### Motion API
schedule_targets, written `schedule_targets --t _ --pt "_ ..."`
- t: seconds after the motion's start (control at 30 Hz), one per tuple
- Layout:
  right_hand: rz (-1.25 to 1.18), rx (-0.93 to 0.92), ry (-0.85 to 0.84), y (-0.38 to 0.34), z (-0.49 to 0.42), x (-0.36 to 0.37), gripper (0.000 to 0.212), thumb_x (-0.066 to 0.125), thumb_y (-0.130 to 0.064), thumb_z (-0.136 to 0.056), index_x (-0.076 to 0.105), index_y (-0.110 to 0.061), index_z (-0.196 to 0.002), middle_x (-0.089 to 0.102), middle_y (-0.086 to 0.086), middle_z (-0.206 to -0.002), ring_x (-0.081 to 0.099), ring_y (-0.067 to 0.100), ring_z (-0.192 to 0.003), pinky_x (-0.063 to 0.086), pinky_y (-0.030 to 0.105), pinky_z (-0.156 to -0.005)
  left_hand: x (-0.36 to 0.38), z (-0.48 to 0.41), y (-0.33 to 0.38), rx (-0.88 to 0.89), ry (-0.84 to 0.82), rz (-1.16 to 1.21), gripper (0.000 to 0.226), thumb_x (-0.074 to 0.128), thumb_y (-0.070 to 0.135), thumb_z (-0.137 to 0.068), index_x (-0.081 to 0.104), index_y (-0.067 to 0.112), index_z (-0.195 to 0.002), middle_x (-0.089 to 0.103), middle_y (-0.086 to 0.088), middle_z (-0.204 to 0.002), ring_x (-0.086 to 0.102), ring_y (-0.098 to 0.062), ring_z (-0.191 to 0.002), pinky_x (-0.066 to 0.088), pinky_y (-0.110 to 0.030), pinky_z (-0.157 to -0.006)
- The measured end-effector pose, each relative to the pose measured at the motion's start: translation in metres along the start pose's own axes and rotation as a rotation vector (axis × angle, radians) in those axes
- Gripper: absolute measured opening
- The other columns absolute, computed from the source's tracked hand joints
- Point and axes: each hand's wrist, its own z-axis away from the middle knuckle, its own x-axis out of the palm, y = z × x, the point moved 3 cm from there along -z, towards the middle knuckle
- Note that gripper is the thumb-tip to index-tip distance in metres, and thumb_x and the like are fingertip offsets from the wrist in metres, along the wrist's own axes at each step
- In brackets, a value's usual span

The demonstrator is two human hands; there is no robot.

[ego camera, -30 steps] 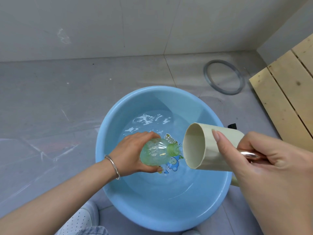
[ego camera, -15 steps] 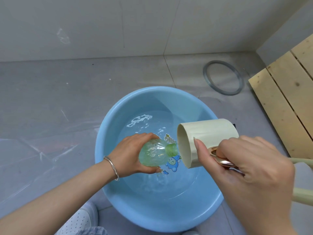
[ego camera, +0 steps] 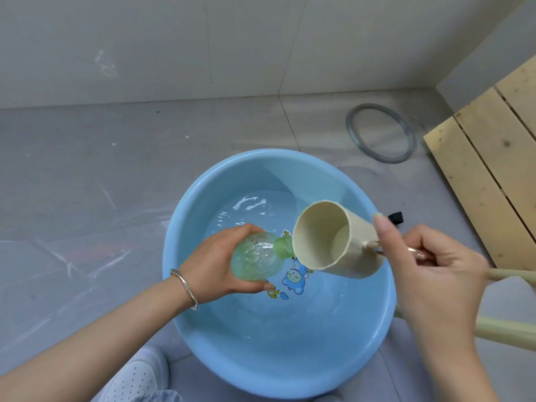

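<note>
A round blue basin [ego camera: 200,323] sits on the grey floor [ego camera: 87,169] and holds shallow, clear water [ego camera: 304,311] that ripples and glints toward 12 o'clock. Printed on the basin's bottom, just past centre toward 5 o'clock, is a cartoon decal [ego camera: 293,281] of blue figures with yellow touches; any lettering on it is too small to read. Over the water, a little toward 9 o'clock from the centre, the left hand [ego camera: 220,262] has its grip clamped around a green balloon [ego camera: 256,258], translucent and swollen with liquid, its neck pointing to 3 o'clock. That neck meets the rim of a cream cup [ego camera: 353,250], which lies tipped on its side above the basin at 2 o'clock, mouth turned toward 9 o'clock, its pale bottom visible inside. The right hand [ego camera: 435,280] grips the cup by its handle, fingers curled, the forefinger stretched along the wall. A silver bracelet [ego camera: 185,288] circles the left wrist. Beyond the basin, a grey ring [ego camera: 355,140] lies at 1 o'clock, and wooden slats [ego camera: 493,175] at 2 o'clock.
</note>
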Motion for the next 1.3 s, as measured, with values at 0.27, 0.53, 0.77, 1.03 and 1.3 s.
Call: schedule_targets --t 0.27,0.53,0.77,1.03,1.3 --pt "0.097 0.239 -0.214 0.107 0.002 0.040 0.042 0.058 -0.028 -0.093 0.049 -0.001 -0.063 0.041 0.006 -0.050 0.031 0.010 -0.049 0.023 0.023 -0.045 -0.032 -0.002 0.004 -0.031 0.129 0.139 0.062 0.073 0.066 -0.053 0.047 0.044 -0.105 0.058 0.030 -0.106 0.055 0.011 -0.097 0.035 0.000 -0.080" --pt "0.570 -0.307 -0.259 0.136 0.025 0.098 0.034 0.045 -0.032 -0.088 0.043 -0.015 -0.060 0.044 0.001 -0.054 0.044 0.026 -0.054 0.030 0.033 -0.062 -0.055 -0.005 0.003 -0.052 0.242 0.215 0.064 0.074 0.063 -0.051 0.053 0.036 -0.105 0.059 0.029 -0.104 0.056 0.010 -0.096 0.037 -0.002 -0.083" --pt "0.530 -0.385 -0.374 0.125 0.055 0.139 0.032 0.047 -0.035 -0.087 0.051 -0.016 -0.062 0.050 -0.003 -0.058 0.050 0.022 -0.060 0.032 0.028 -0.071 -0.056 -0.006 0.007 -0.039 0.245 0.208 0.062 0.074 0.063 -0.052 0.051 0.038 -0.104 0.059 0.032 -0.103 0.056 0.011 -0.097 0.036 -0.001 -0.083" --pt "0.308 -0.413 -0.549 0.098 0.106 0.164 0.026 0.053 -0.035 -0.086 0.051 -0.019 -0.066 0.053 -0.006 -0.065 0.043 0.011 -0.070 0.030 0.024 -0.079 -0.062 -0.007 0.007 -0.041 0.283 0.214 0.063 0.074 0.063 -0.052 0.051 0.038 -0.105 0.060 0.028 -0.101 0.058 0.007 -0.095 0.040 -0.006 -0.083" --pt "-0.061 0.032 -0.644 0.090 0.107 0.141 0.030 0.054 -0.042 -0.087 0.042 -0.031 -0.062 0.041 -0.017 -0.057 0.037 0.000 -0.064 0.030 0.014 -0.065 -0.066 -0.009 0.008 -0.037 0.313 0.223 0.066 0.074 0.061 -0.053 0.053 0.028 -0.107 0.061 0.024 -0.101 0.058 0.007 -0.093 0.038 -0.003 -0.082"
